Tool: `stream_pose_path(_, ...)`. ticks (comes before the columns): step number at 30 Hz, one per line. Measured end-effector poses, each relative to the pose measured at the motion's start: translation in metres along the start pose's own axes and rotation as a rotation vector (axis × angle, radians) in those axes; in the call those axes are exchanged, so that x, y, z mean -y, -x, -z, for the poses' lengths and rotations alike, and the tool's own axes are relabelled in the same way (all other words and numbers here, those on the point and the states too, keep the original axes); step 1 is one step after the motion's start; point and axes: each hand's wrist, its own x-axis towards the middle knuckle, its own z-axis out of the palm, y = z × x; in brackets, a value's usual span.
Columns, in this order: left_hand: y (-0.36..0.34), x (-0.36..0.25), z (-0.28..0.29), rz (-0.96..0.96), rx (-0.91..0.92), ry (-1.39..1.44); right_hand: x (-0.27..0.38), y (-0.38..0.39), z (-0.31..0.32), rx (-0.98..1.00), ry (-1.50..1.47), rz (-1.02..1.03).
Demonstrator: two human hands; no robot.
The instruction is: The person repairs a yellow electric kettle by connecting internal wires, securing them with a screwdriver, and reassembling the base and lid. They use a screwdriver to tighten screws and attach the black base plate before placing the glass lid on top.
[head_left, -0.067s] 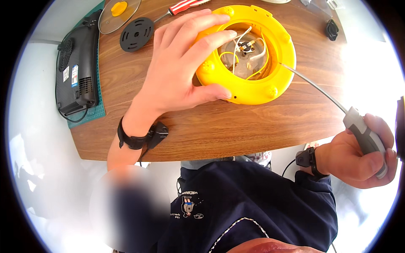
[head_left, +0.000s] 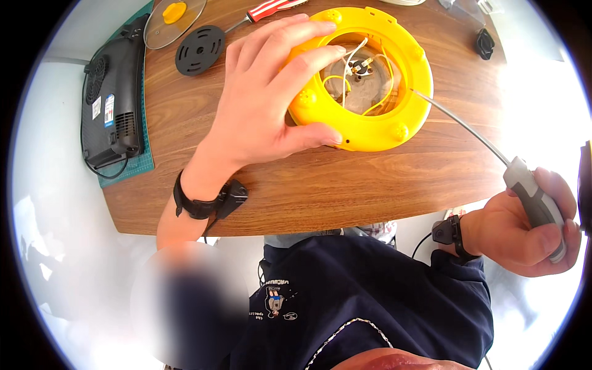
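Note:
A round yellow appliance base (head_left: 370, 137) lies on the wooden table, its open middle facing up. Inside the opening, white and yellow wires (head_left: 390, 86) run around a small black part with metal terminals (head_left: 361, 66). My left hand (head_left: 253, 105) grips the base from its left side, fingers over the top rim and thumb at the near edge. In my right hand (head_left: 524, 237), off the table's right edge, the fingers wrap round the grey handle of a long screwdriver (head_left: 462, 127). Its tip reaches the inner right edge of the yellow ring; whether it touches is unclear.
A black flat appliance (head_left: 111, 80) rests on a green cutting mat (head_left: 147, 157) at the left. Toward the back are a glass lid (head_left: 159, 34) with a yellow knob, a black slotted disc (head_left: 200, 50) and a red-and-white-handled screwdriver (head_left: 265, 11). A black coiled cord (head_left: 485, 44) lies back right.
The yellow base and my left hand have shifted very slightly to the right. The screwdriver tip has moved a touch up and right along the ring.

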Motion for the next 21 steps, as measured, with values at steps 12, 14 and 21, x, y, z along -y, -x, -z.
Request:
stream_pose_path(12, 0.000, -0.041, -0.013, 0.181, -0.157, -0.160, 0.015, 0.007, -0.026, 0.365, -0.286, -0.012)
stream_pose_path(14, 0.000, -0.042, -0.008, 0.191, -0.135, -0.170, 0.016, 0.005, -0.030, 0.399, -0.333, -0.030)
stream_pose_path(21, 0.001, -0.033, -0.010, 0.081, -0.149, -0.171, 0.014, 0.000, -0.033, 0.447, -0.413, -0.082)
